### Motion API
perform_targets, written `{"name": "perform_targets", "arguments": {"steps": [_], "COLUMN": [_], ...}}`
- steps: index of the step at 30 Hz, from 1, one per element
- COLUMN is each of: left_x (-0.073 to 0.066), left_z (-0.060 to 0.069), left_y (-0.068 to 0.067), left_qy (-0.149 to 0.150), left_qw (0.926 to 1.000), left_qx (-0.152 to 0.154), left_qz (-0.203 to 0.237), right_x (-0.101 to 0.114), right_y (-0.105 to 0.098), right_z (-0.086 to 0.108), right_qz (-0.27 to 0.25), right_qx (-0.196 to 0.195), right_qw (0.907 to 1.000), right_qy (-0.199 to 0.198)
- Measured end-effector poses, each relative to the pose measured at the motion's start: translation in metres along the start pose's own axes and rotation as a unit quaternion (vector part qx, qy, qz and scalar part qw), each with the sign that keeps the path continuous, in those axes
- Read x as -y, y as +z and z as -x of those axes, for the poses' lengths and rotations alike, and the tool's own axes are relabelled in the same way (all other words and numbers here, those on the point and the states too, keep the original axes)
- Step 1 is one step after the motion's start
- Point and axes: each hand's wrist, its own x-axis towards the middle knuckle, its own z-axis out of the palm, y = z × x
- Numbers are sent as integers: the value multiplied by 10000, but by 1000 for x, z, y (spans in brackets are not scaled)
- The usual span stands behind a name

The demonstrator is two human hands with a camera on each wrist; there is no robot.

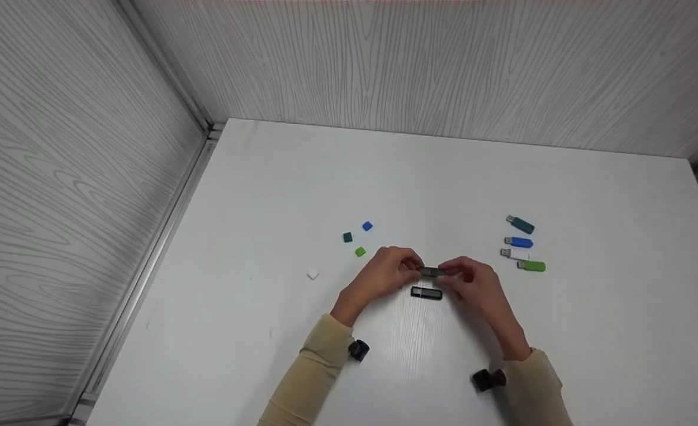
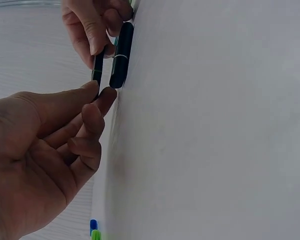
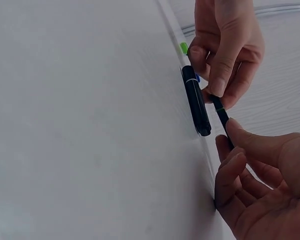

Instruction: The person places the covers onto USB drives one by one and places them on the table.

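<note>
Both hands hold one slim dark USB stick (image 1: 432,271) between them. The left hand (image 1: 385,273) pinches its left end with thumb and fingertips, and the right hand (image 1: 474,288) pinches its right end. A thin seam crosses the dark stick (image 2: 97,70) in the left wrist view. Just on the near side lies a second black stick (image 1: 426,293) with a light band near its left end, touched by neither hand as far as the head view shows. In the right wrist view this black stick (image 3: 195,100) lies beside the held one.
Left of the hands lie small caps: blue (image 1: 367,226), dark teal (image 1: 348,237), green (image 1: 360,251) and white (image 1: 313,273). To the right are capless USB sticks: teal (image 1: 522,225), blue (image 1: 519,242), white (image 1: 516,254) and green (image 1: 532,266). Wood-grain panels (image 1: 420,65) border the white table (image 1: 266,177).
</note>
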Motion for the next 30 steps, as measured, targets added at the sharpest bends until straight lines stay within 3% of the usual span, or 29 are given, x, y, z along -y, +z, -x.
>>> {"name": "perform_targets", "arguments": {"steps": [17, 30], "left_x": [-7, -7], "left_z": [5, 6], "left_y": [3, 4], "left_qy": [-313, -204], "left_qw": [9960, 9928], "left_qx": [-43, -95], "left_qz": [-836, -1180], "right_x": [0, 3], "right_y": [-1, 3], "right_z": [2, 3], "right_qz": [116, 485], "right_qx": [209, 137], "right_qw": [9997, 9987], "right_qy": [-3, -127]}}
